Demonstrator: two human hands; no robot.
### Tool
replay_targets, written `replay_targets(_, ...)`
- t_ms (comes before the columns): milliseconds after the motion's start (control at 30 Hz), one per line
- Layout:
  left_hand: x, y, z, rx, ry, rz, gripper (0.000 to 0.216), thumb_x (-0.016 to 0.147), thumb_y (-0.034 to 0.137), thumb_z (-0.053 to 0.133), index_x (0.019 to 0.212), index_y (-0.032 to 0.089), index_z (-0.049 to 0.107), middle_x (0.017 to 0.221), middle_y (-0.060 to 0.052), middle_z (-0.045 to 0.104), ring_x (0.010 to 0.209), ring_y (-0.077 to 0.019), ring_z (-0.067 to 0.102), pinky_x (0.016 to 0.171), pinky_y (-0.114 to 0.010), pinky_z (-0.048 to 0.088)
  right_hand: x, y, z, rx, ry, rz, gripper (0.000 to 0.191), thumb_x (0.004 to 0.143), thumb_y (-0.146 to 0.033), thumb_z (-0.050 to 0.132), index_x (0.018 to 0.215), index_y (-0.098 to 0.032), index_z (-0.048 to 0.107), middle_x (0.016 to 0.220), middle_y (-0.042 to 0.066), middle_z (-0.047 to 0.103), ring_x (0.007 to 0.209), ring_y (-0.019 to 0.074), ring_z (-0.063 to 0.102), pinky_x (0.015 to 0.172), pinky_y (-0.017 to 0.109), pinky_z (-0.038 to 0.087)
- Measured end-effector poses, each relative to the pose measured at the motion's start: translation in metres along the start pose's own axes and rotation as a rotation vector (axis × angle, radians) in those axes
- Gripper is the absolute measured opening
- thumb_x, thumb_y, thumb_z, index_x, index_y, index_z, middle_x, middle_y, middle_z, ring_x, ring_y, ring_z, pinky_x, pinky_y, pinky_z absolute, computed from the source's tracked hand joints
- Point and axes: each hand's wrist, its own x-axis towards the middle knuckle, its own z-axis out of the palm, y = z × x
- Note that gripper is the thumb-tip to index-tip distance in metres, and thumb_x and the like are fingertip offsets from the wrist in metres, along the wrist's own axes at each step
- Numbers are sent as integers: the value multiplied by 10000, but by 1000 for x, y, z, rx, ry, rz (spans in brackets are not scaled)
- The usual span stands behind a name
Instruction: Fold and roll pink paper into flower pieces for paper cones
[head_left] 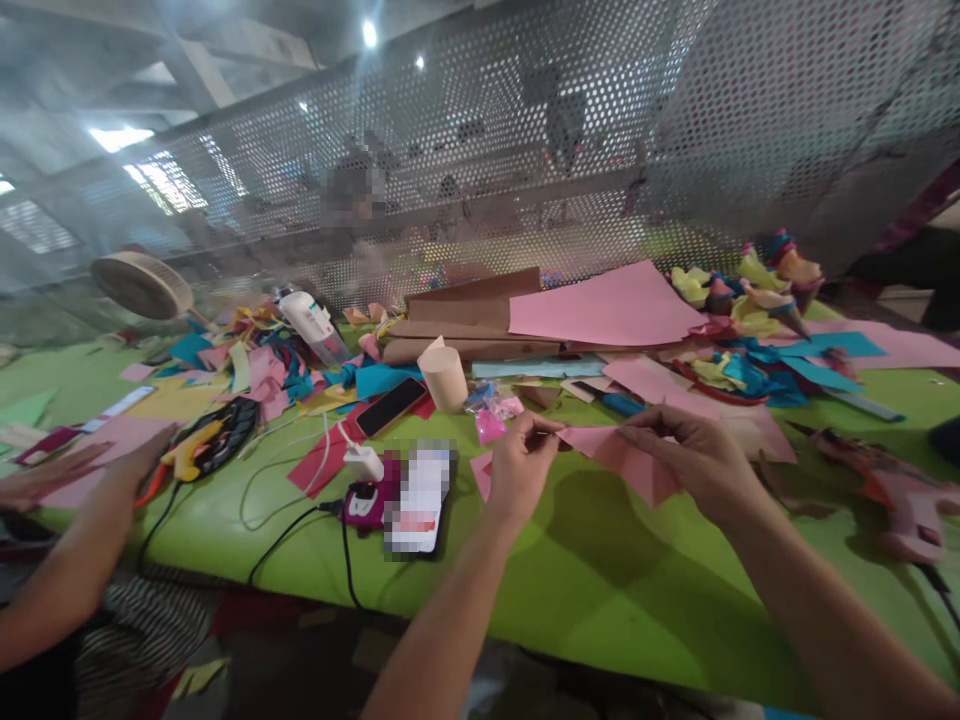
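Note:
A small piece of pink paper (pixel 626 458) is stretched between my two hands, a little above the green table (pixel 585 600). My left hand (pixel 523 462) pinches its left corner between thumb and fingertips. With thumb and fingers closed, my right hand (pixel 686 450) grips the upper edge of the same piece. Just beyond my left hand lie a bright pink bit (pixel 491 427) and a clear plastic bag (pixel 482 396). A blue-handled tool (pixel 621 402) rests behind the paper, its exact kind unclear.
A lit phone (pixel 420 505), a power strip (pixel 371 505) and cables lie left of my hands. A pink glue gun (pixel 911 510) is at the right. Behind stand a tape roll (pixel 444 378) and large pink sheets (pixel 607 308). Another person's arms (pixel 90 550) reach in from the left.

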Motion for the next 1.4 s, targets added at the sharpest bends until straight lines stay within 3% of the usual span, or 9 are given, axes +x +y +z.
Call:
replay_targets(300, -1, 8, -4, 227, -56, 172, 161, 841, 76, 568, 914, 187, 659, 1023, -56, 665, 826, -124, 638, 720, -232, 517, 1, 2, -2, -29, 34, -26, 515, 566, -695, 758, 658, -193, 693, 609, 31, 610, 584, 153, 484, 529, 274, 348)
replay_targets(567, 1, 3, -3, 170, 20, 64, 102, 802, 85, 609, 818, 163, 673, 847, -46, 710, 771, -137, 654, 729, -262, 520, 0, 0, 1, -38, 4, -45, 485, 582, -681, 762, 654, -206, 695, 632, 42, 640, 596, 167, 523, 546, 285, 385)
replay_targets(733, -1, 4, -2, 141, 66, 33, 61, 791, 126, 623, 786, 161, 672, 759, -24, 696, 693, -125, 633, 659, -239, 500, -1, 1, 1, -69, -6, -85, 479, 604, -691, 742, 661, -217, 696, 641, 48, 646, 614, 187, 554, 556, 296, 418)
replay_targets(967, -3, 8, -1, 168, 114, 99, 91, 763, 85, 611, 776, 173, 628, 715, 4, 658, 623, -101, 588, 589, -203, 469, -1, 2, -4, -262, -13, -241, 341, 738, -578, 684, 755, -240, 724, 786, 66, 695, 786, 261, 623, 700, 372, 483)
replay_targets(1133, -5, 14, 0, 308, 52, 153, 195, 765, 28, 582, 842, 194, 652, 828, -14, 705, 749, -132, 650, 684, -240, 494, -4, 3, 0, -393, -131, -376, 290, 815, -495, 647, 936, -256, 757, 903, 81, 727, 900, 289, 627, 772, 410, 485)
replay_targets(1267, -7, 16, 1, 279, 5, 175, 248, 760, 22, 580, 912, 199, 664, 901, -30, 715, 845, -156, 660, 756, -274, 503, -3, 10, 7, -340, -136, -322, 350, 796, -566, 643, 834, -240, 762, 817, 87, 710, 829, 277, 625, 704, 389, 497)
replay_targets(1400, -6, 13, 3, 76, -34, 63, 270, 767, 55, 592, 996, 181, 658, 922, -42, 700, 813, -139, 642, 725, -251, 501, -3, 12, 10, -263, -115, -225, 471, 720, -683, 651, 694, -220, 729, 721, 84, 674, 744, 261, 613, 635, 362, 485)
